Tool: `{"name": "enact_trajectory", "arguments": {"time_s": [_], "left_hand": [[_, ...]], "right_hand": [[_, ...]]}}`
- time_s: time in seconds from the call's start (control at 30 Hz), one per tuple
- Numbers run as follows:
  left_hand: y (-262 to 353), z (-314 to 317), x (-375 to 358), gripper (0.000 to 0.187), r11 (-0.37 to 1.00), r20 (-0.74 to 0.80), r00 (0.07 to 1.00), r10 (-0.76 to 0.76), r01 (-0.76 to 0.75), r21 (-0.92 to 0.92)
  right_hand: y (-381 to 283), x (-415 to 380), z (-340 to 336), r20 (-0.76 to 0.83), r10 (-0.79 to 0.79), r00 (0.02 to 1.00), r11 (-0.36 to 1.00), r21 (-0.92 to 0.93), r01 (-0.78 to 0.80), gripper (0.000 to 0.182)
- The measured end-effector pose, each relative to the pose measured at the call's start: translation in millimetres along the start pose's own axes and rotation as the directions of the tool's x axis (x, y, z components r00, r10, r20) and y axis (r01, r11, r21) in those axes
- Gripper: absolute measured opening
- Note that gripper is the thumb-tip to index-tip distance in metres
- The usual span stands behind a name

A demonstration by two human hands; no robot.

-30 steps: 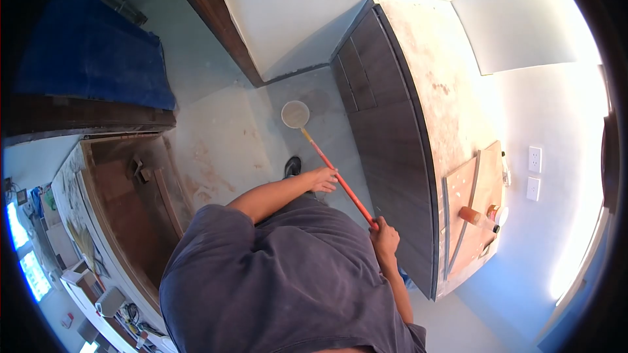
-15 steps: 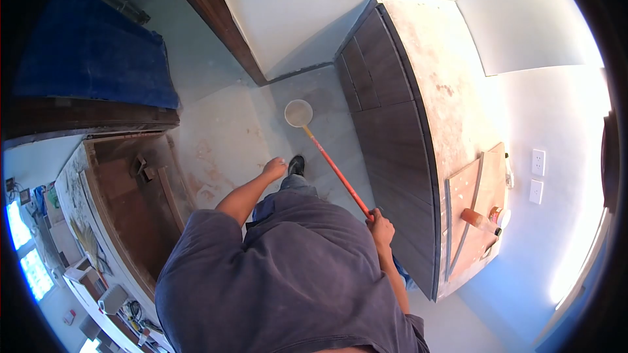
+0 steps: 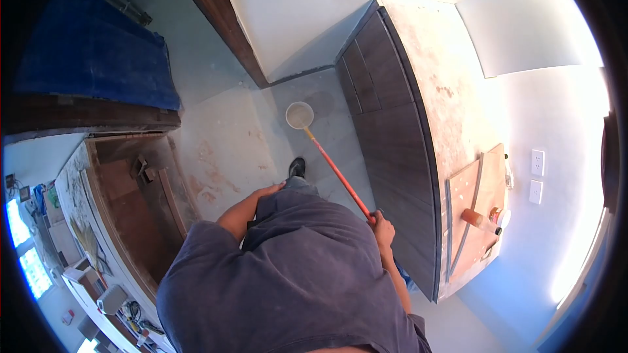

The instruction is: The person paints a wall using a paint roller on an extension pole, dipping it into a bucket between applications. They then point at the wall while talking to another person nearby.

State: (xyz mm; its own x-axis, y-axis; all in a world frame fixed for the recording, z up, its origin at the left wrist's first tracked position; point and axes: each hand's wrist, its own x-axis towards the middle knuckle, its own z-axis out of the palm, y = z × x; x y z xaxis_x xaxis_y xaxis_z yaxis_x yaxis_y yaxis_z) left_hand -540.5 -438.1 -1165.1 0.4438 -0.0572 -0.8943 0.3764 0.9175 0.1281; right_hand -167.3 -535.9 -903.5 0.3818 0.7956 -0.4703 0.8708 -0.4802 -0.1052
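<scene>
My right hand (image 3: 382, 229) is wrapped round the upper end of a long orange-red pole (image 3: 337, 174). The pole slants away from me, and its yellow lower end meets the rim of a white bucket (image 3: 299, 116) on the floor. Pale, murky contents show inside the bucket; whatever tip the pole has is hidden there. My left hand (image 3: 270, 189) lies against my left thigh, fingers stretched out and partly hidden, with nothing seen in it. A dark shoe (image 3: 297, 167) is just ahead of that hand.
Dark-fronted cabinets (image 3: 396, 157) run along my right. On their dusty top lie wooden boards (image 3: 463, 183), a bottle (image 3: 481, 221) and a jar (image 3: 500, 216). To my left stands an open wooden cabinet frame (image 3: 131, 189), with blue sheeting (image 3: 98, 52) beyond. The floor (image 3: 222, 137) is stained.
My left hand has drawn back from in front of me to my thigh. My right hand keeps its hold on the pole, and the pole and bucket stay nearly in place.
</scene>
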Motion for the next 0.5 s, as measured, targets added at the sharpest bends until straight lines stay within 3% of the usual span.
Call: {"name": "enact_trajectory", "arguments": {"time_s": [0.03,0.13,0.23,0.33,0.5], "left_hand": [[6.3,5.6,-10.7,0.080,0.996,0.073,0.997,0.007,-0.001,-0.088],[28.5,12.6,-36.5,0.085,0.997,0.099,0.994,-0.049,0.042,0.066],[17.9,-8.4,-16.4,0.087,0.962,-0.117,0.993,-0.026,0.056,0.267],[22.6,-24.9,-23.3,0.082,0.963,-0.140,0.972,-0.186,0.209,0.170],[25.9,-21.8,-24.6,0.071,0.924,-0.266,0.964,-0.008,0.108,0.366]], "right_hand": [[-3.2,4.6,2.9,0.001,0.000,1.000,1.000,-0.006,0.000,0.021],[-9.8,-0.8,-11.0,-0.022,-0.010,1.000,1.000,0.011,0.011,0.021],[-10.8,-17.9,-41.5,-0.021,-0.003,1.000,1.000,0.013,0.004,0.020],[-9.0,-23.2,-46.0,-0.031,-0.015,0.999,1.000,0.004,0.015,0.019],[-7.7,5.9,-0.7,-0.008,-0.042,0.999,0.998,-0.037,0.042,0.018]]}}
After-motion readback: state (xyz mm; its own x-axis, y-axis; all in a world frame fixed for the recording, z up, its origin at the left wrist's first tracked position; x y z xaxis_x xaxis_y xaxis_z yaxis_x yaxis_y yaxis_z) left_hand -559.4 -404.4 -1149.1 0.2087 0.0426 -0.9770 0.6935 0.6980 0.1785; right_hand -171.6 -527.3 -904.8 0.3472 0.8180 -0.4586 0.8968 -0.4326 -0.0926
